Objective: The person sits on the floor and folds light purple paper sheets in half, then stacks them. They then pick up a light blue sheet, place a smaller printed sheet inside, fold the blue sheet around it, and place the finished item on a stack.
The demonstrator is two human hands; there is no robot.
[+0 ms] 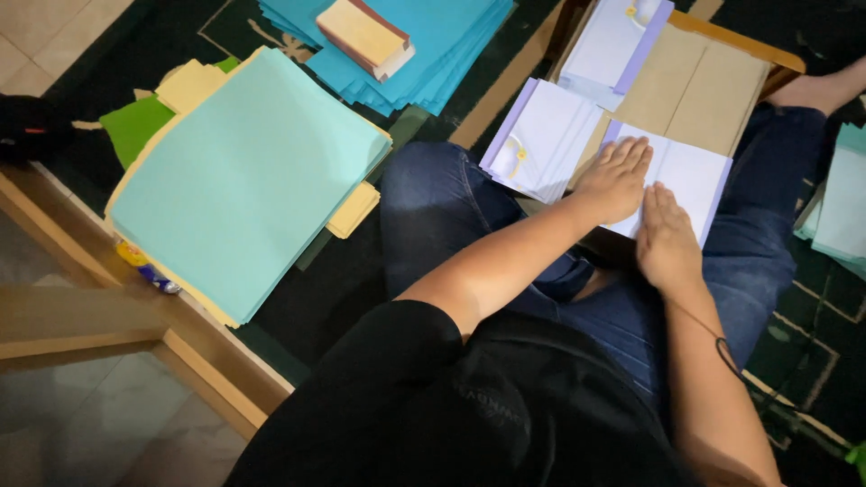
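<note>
**Two flat hands on a white sheet**

Both hands press palm-down, fingers straight and together, holding nothing. The left hand [616,176] and right hand [666,242] lie side by side on a white folded sheet [695,176] over the lap. A pale lilac envelope stack [541,135] sits just beside it, a pale blue paper stack [244,180] lies well apart on the floor.

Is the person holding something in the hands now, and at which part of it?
Nothing is gripped. The left hand and right hand lie flat, palms down, on the near part of a white folded sheet.
</note>
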